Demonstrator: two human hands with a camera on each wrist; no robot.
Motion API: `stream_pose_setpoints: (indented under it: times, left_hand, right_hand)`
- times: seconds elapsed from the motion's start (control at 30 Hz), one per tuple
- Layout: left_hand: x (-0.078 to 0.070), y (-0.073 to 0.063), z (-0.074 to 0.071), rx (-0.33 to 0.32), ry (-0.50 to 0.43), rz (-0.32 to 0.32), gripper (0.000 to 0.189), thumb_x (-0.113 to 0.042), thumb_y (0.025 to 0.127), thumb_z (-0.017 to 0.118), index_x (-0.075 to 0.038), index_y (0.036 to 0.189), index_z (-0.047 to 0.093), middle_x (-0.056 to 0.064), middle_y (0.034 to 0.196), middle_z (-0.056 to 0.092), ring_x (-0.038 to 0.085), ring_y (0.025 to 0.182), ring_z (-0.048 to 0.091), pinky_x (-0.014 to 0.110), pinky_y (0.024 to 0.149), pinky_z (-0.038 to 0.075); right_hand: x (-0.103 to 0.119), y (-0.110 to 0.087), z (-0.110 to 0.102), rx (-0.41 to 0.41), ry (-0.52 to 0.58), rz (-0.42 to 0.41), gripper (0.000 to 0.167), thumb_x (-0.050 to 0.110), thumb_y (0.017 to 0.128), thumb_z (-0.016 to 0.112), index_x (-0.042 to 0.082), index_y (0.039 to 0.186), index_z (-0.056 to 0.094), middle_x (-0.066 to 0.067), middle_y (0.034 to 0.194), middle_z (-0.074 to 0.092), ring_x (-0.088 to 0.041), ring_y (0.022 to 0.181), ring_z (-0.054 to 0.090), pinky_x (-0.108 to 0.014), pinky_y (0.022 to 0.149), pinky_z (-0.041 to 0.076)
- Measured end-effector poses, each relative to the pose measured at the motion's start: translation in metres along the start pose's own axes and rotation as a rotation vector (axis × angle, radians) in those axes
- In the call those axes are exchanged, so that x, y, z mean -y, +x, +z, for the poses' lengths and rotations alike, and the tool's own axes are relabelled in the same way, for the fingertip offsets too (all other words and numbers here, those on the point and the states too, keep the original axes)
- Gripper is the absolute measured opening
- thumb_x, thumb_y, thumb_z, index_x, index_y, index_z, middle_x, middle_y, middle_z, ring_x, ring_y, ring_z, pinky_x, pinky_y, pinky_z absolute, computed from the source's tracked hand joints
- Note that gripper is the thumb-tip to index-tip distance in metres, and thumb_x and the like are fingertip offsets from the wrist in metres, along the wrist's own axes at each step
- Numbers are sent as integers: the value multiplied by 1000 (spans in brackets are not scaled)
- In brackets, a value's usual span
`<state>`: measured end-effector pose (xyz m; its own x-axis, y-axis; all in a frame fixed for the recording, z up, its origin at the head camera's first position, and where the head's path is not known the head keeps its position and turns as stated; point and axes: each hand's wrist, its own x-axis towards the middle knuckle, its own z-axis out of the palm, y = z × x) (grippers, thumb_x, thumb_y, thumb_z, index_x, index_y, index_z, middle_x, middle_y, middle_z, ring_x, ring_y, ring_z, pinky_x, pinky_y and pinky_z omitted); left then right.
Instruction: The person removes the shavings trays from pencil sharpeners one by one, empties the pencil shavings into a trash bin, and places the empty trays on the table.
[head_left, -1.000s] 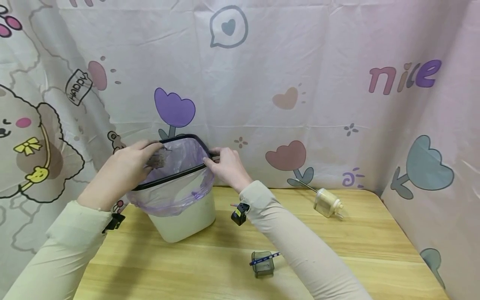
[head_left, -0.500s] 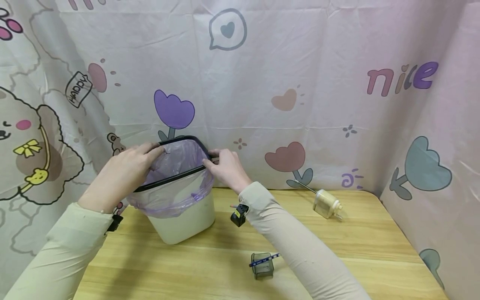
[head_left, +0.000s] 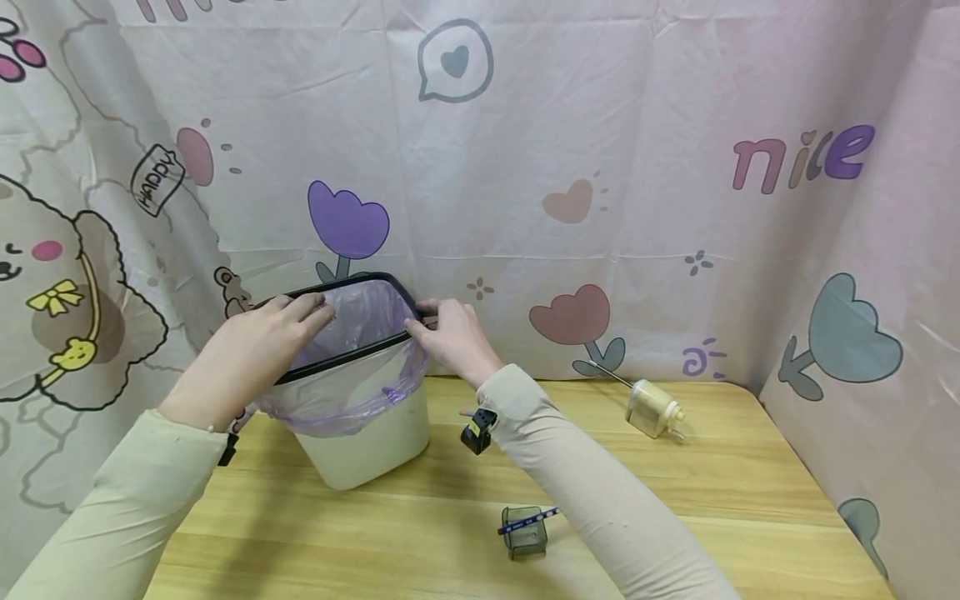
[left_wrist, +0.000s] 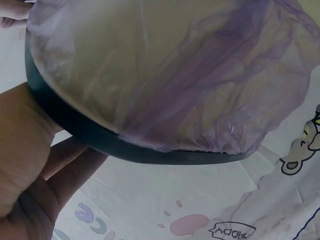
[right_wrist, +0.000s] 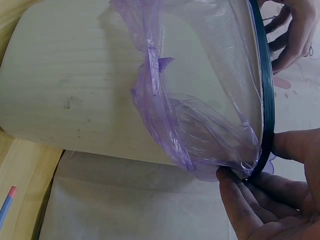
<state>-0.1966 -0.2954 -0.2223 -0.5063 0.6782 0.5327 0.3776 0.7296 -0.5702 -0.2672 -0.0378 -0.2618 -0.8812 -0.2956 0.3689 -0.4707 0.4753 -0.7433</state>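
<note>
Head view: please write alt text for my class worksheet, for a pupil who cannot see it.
A person's right hand grips the black rim of a white plastic bin lined with a translucent purple bag; the left hand hangs over its opening. On the pale wooden table, a blue pencil lies across a small transparent grey box.

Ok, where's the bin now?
In the head view, the bin stands left of centre on the table, before the curtain, the right hand gripping its rim.

Wooden table [head_left: 420, 542], printed curtain [head_left: 480, 183] behind; grey box [head_left: 527, 544], blue pencil [head_left: 519, 524] across; yellowish device [head_left: 651, 408] farther right.
</note>
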Motion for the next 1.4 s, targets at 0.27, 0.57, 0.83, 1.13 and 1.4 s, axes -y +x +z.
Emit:
stream_pose_setpoints:
  times: [0.27,0.57,0.83,1.13,1.4]
  left_hand:
    - [0,0,0,-1,9,19,36,8,89,64,-3,124,69,16,119,70,39,88,70,55,58,63]
    - [0,0,0,-11,8,37,37,7,89,64,-3,125,70,16,122,71,38,90,71,54,60,63]
    - [0,-1,-2,-28,-47,-16,38,9,89,65,-3,125,69,14,118,71,39,91,71,57,57,62]
    - [4,-5,-3,-85,-103,-103,45,13,82,73,0,125,69,19,110,71,42,89,74,61,64,63]
    - [4,-9,-6,-112,-161,-180,65,-1,67,95,2,125,65,20,108,70,44,88,72,65,67,61]
  right_hand:
    - [2,-1,0,1,12,3,45,26,105,69,5,145,67,-14,139,74,-25,117,77,-35,95,65]
    - [1,-1,0,3,16,0,45,26,105,69,5,145,67,-13,139,74,-25,118,77,-34,95,65]
    - [1,-1,0,8,12,4,46,26,105,69,4,145,66,-14,141,73,-26,118,77,-36,96,65]
    - [1,1,-3,25,-32,13,46,30,106,69,7,146,66,-12,141,73,-25,119,76,-36,97,65]
    - [-4,1,-8,56,-58,-20,47,32,106,68,8,146,67,-10,145,70,-25,120,76,-38,105,62]
